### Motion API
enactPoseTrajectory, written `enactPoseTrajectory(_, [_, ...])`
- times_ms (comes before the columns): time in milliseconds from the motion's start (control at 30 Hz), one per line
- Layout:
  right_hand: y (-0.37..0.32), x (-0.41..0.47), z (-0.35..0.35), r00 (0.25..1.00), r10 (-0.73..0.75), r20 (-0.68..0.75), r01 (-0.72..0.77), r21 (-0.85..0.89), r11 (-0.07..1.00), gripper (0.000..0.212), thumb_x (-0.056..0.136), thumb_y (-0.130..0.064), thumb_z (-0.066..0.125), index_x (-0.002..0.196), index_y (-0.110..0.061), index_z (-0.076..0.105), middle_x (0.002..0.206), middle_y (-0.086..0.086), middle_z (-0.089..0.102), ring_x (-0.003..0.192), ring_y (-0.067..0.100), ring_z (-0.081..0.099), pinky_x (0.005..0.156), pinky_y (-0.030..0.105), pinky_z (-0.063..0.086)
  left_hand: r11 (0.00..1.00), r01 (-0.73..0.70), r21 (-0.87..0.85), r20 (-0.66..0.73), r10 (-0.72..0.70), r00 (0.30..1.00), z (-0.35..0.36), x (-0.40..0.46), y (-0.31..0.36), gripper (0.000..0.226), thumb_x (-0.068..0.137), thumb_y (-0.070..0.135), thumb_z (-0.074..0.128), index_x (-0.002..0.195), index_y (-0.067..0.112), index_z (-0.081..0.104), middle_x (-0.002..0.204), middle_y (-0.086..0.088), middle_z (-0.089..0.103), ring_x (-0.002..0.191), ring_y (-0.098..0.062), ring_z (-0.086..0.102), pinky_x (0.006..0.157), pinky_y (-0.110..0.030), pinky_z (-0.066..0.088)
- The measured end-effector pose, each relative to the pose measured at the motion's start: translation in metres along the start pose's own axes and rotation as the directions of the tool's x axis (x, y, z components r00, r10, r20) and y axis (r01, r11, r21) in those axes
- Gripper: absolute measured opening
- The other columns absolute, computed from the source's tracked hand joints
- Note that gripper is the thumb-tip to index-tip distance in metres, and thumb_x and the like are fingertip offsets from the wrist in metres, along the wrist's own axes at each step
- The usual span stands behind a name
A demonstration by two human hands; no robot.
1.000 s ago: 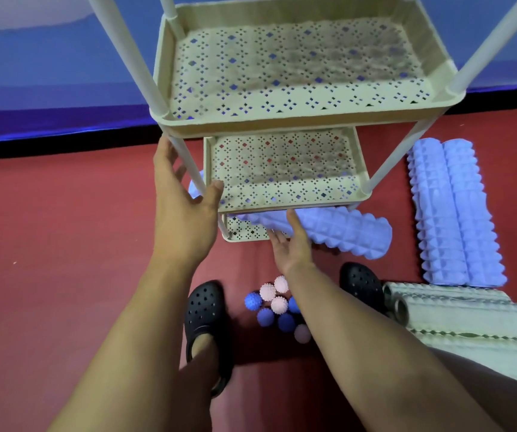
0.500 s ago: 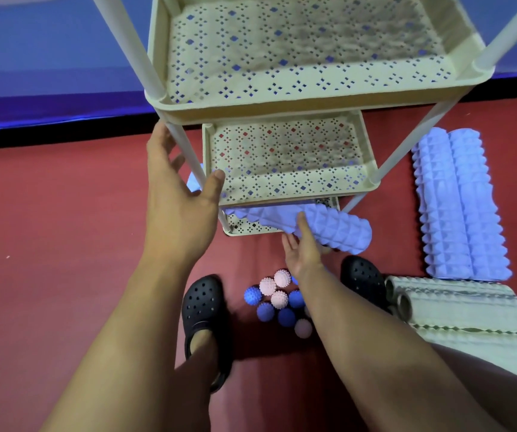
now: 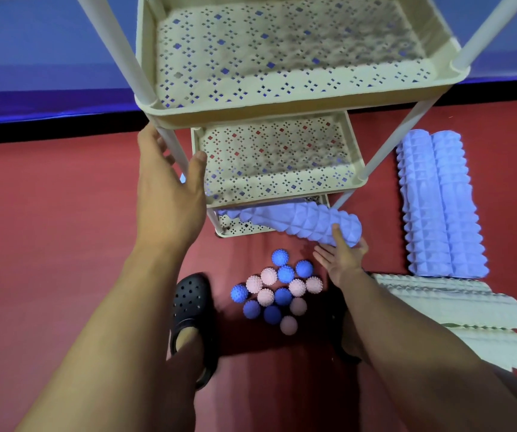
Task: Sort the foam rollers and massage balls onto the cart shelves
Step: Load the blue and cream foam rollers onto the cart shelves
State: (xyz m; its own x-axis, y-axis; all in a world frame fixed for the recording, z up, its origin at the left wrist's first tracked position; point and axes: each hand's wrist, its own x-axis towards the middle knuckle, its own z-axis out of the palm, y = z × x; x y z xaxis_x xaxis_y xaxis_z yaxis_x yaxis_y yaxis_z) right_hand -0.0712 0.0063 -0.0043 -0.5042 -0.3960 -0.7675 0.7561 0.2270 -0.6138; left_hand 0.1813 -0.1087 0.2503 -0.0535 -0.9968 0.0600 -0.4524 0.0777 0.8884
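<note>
A cream three-shelf cart stands on the red floor, its top and middle shelves bare. A purple knobbed foam roller lies on the bottom shelf with its right end sticking out. My right hand grips that end, one finger laid on top. My left hand holds the cart's front left post. Several blue and pink spiky massage balls are clustered on the floor between my feet.
Two more purple rollers lie side by side on the floor to the right of the cart. Cream ridged rollers lie in front of them. My left foot wears a black sandal. A blue wall runs behind the cart.
The purple roller has slid left, further onto the bottom shelf. My right hand has shifted from its middle to its right end. My left hand stays on the post.
</note>
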Motion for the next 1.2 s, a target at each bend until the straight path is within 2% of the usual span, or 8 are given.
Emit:
enactPoseTrajectory(167, [-0.002, 0.001, -0.003, 1.000, -0.024, 0.020, 0.024, 0.032, 0.999, 0.074, 0.078, -0.036, 0.086, 0.136, -0.017, 0.043, 0.123, 0.013, 0.068, 0.100, 0.033, 0.073, 0.074, 0.045, 0.062, 0.996, 0.030, 0.089, -0.123, -0.019, 0.992, 0.003, 0.008, -0.002, 0.023, 0.104, 0.025, 0.051, 0.124, 0.015, 0.049, 0.094, 0.023, 0.058, 0.084, 0.020, 0.056, 0.088, -0.029, 0.051])
enactPoseTrajectory(267, [0.004, -0.002, 0.001, 0.997, -0.065, 0.047, 0.059, 0.119, 0.991, 0.069, 0.083, -0.032, 0.083, 0.136, -0.011, 0.044, 0.124, 0.013, 0.069, 0.103, 0.031, 0.073, 0.083, 0.046, 0.061, 0.987, 0.053, 0.150, -0.174, -0.026, 0.984, 0.003, 0.010, -0.002, 0.017, 0.102, 0.026, 0.049, 0.117, 0.018, 0.051, 0.088, 0.022, 0.060, 0.076, 0.015, 0.058, 0.081, -0.036, 0.053])
enactPoseTrajectory(533, [0.024, -0.008, 0.009, 0.987, -0.128, 0.094, 0.124, 0.051, 0.991, 0.076, 0.082, -0.036, 0.083, 0.136, -0.010, 0.038, 0.132, 0.010, 0.064, 0.108, 0.025, 0.071, 0.089, 0.040, 0.059, 0.974, 0.024, 0.225, -0.169, 0.015, 0.985, -0.006, 0.009, -0.005, 0.009, 0.101, 0.029, 0.043, 0.108, 0.029, 0.049, 0.096, 0.012, 0.070, 0.090, -0.018, 0.066, 0.084, -0.048, 0.056])
enactPoseTrajectory(733, [0.018, -0.014, 0.043, 0.964, -0.107, 0.243, 0.116, -0.023, 0.993, 0.098, 0.063, -0.052, 0.092, 0.136, -0.010, 0.041, 0.132, 0.011, 0.065, 0.108, 0.027, 0.072, 0.100, 0.045, 0.054, 0.975, 0.021, 0.222, -0.163, 0.016, 0.986, -0.007, 0.009, -0.006, 0.015, 0.100, 0.028, 0.042, 0.113, 0.029, 0.050, 0.103, 0.013, 0.072, 0.096, -0.018, 0.066, 0.088, -0.046, 0.055])
enactPoseTrajectory(833, [0.007, -0.008, 0.058, 0.980, -0.120, 0.161, 0.125, -0.021, 0.992, 0.085, 0.074, -0.038, 0.087, 0.129, -0.019, 0.026, 0.138, 0.005, 0.055, 0.113, 0.021, 0.069, 0.090, 0.034, 0.058, 0.975, 0.027, 0.220, -0.167, 0.011, 0.986, -0.009, 0.010, -0.007, 0.014, 0.100, 0.028, 0.042, 0.112, 0.028, 0.050, 0.105, 0.014, 0.072, 0.097, -0.016, 0.066, 0.090, -0.045, 0.055])
enactPoseTrajectory(967, [-0.021, 0.005, 0.067, 0.967, -0.146, 0.208, 0.160, -0.054, 0.986, 0.103, 0.071, -0.022, 0.087, 0.135, -0.047, 0.010, 0.150, -0.005, 0.045, 0.121, 0.020, 0.064, 0.080, 0.030, 0.060, 0.975, 0.026, 0.220, -0.178, 0.014, 0.984, -0.012, 0.013, -0.012, 0.015, 0.099, 0.030, 0.043, 0.112, 0.029, 0.050, 0.106, 0.014, 0.073, 0.098, -0.015, 0.068, 0.090, -0.045, 0.056])
enactPoseTrajectory(1067, [-0.039, 0.015, 0.064, 0.936, -0.145, 0.319, 0.213, -0.189, 0.958, 0.094, 0.081, -0.010, 0.078, 0.145, -0.034, 0.013, 0.144, -0.002, 0.054, 0.122, 0.023, 0.063, 0.093, 0.041, 0.057, 0.973, 0.023, 0.231, -0.190, 0.022, 0.982, -0.014, 0.016, -0.016, 0.015, 0.100, 0.030, 0.043, 0.113, 0.028, 0.049, 0.105, 0.014, 0.072, 0.097, -0.012, 0.068, 0.089, -0.046, 0.057])
enactPoseTrajectory(1200, [-0.052, 0.025, 0.052, 0.903, -0.043, 0.427, 0.190, -0.307, 0.933, 0.072, 0.088, -0.003, 0.074, 0.144, -0.019, 0.032, 0.135, 0.005, 0.064, 0.115, 0.024, 0.068, 0.096, 0.037, 0.057, 0.973, 0.026, 0.230, -0.191, 0.019, 0.981, -0.014, 0.014, -0.016, 0.015, 0.100, 0.031, 0.043, 0.113, 0.030, 0.049, 0.105, 0.014, 0.072, 0.098, -0.011, 0.068, 0.089, -0.046, 0.057])
